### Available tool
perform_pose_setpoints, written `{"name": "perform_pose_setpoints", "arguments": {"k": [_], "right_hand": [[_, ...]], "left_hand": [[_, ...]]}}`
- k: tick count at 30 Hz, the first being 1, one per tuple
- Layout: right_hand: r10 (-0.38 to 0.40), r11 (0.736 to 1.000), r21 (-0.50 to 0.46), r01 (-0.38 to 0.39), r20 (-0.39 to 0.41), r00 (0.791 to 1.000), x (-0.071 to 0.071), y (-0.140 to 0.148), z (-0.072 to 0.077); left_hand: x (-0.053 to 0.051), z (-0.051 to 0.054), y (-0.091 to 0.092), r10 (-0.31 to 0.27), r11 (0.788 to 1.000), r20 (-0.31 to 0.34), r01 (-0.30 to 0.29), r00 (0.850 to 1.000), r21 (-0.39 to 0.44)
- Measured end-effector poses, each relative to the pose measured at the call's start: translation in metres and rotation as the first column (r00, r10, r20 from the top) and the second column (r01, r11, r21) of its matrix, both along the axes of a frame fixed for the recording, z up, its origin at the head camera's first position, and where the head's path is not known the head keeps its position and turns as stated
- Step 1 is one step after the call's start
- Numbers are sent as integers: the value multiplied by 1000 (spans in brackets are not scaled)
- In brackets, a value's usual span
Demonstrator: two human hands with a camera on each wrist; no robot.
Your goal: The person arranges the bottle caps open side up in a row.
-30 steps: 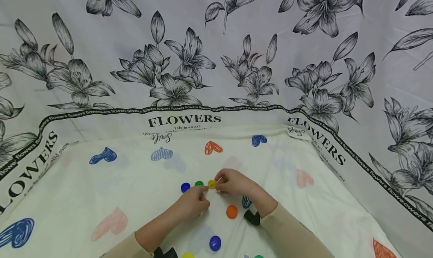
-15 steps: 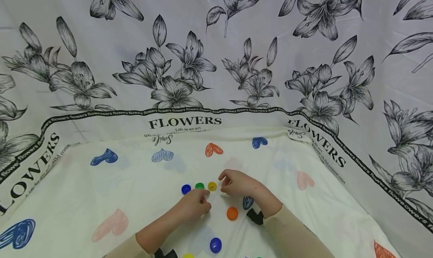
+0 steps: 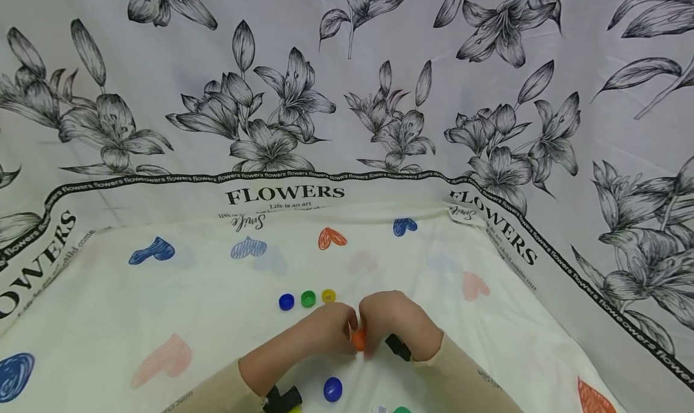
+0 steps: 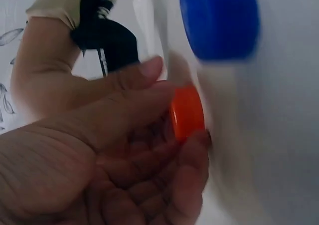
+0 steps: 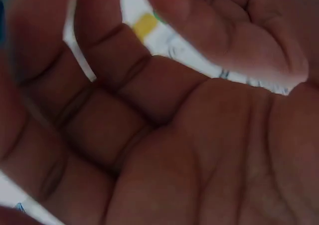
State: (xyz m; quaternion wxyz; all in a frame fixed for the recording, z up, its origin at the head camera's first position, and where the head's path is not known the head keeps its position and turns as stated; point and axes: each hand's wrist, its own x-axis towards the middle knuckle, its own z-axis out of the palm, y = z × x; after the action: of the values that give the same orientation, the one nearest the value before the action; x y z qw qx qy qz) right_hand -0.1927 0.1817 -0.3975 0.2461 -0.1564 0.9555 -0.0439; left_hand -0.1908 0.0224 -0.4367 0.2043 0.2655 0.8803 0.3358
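Observation:
An orange cap is between the two hands. My left hand pinches it with thumb and fingertips. From the other side my right hand reaches down with bent fingers close against the cap; whether they grip it is hidden. In the right wrist view the palm and curved fingers of that hand fill the picture, and the cap does not show. Behind the hands stand a blue cap, a green cap and a yellow cap in a row, their hollow sides up.
Nearer the front edge lie another blue cap, part of a green one and a white item. A bit of yellow shows under the left wrist. The cloth has printed hearts; a flowered curtain hangs behind.
Both hands have left the yellow cap and come nearer the front, to the orange cap, which the left hand now pinches. The row of three caps is uncovered.

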Motion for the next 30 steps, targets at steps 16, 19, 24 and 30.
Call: {"name": "perform_pose_setpoints", "arguments": {"k": [16,19,24,30], "right_hand": [[36,999,-31,-36,3,999,-2,-1,-11],[50,992,-117,-49,9,999,-6,4,-7],[59,960,-273,-59,-11,998,-17,14,-4],[98,898,-426,-108,-46,994,-34,23,-7]], "left_hand": [[3,-12,4,-13,1000,-10,13,1000,0],[1,-8,2,34,999,-6,-34,999,-1],[-3,-4,-2,75,995,-75,-70,994,69],[-9,-4,-3,177,975,-103,-160,979,157]]}}
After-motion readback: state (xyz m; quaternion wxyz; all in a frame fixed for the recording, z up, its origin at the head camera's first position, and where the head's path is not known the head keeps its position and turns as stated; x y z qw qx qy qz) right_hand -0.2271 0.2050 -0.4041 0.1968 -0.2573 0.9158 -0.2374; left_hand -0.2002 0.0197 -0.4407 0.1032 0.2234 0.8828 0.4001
